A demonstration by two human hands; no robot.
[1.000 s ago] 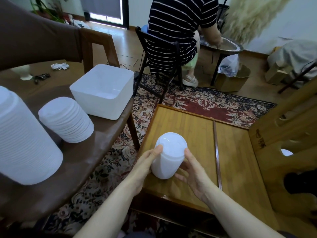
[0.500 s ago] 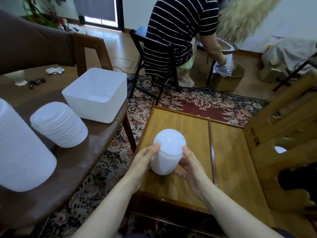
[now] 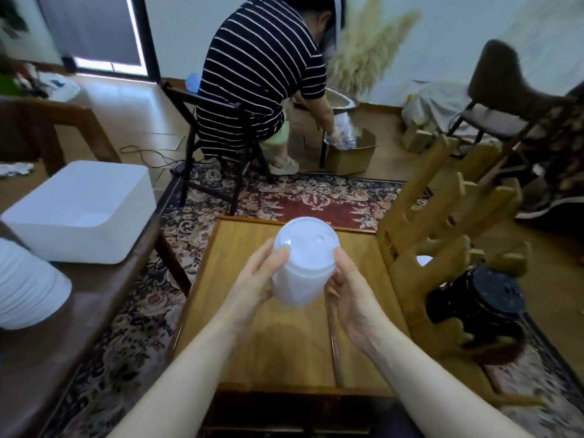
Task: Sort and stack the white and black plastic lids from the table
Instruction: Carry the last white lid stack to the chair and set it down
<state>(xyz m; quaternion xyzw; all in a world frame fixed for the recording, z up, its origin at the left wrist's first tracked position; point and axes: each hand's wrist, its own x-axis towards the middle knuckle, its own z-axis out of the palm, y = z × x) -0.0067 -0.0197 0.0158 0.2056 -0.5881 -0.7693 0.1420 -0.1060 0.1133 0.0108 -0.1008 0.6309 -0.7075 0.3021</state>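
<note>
White lids, nested into one stack [image 3: 304, 263], sit between both hands above the bamboo table [image 3: 252, 343], clear of its surface. Left hand [image 3: 252, 286] cups the stack's left side, thumb tip up by the top rim, fingers curled underneath. Right hand [image 3: 354, 298] holds the right side, thumb against the rim, palm turned inward. Long axis runs from the lower end up and slightly away, so the flat top face tilts toward the camera; how many lids are in it cannot be counted. Outward now: on the dark wooden table [image 3: 94, 311] at left, one white square tub [image 3: 79, 213] and, at the frame edge, one more stack of white lids [image 3: 28, 289] lying on its side. To the right, a notched wooden rack [image 3: 442, 235] with one black stack of lids [image 3: 483, 295] beside it. Farther back, a person in a striped shirt [image 3: 262, 71] sits on a dark chair [image 3: 218, 147], reaching into a cardboard box [image 3: 350, 156].
</note>
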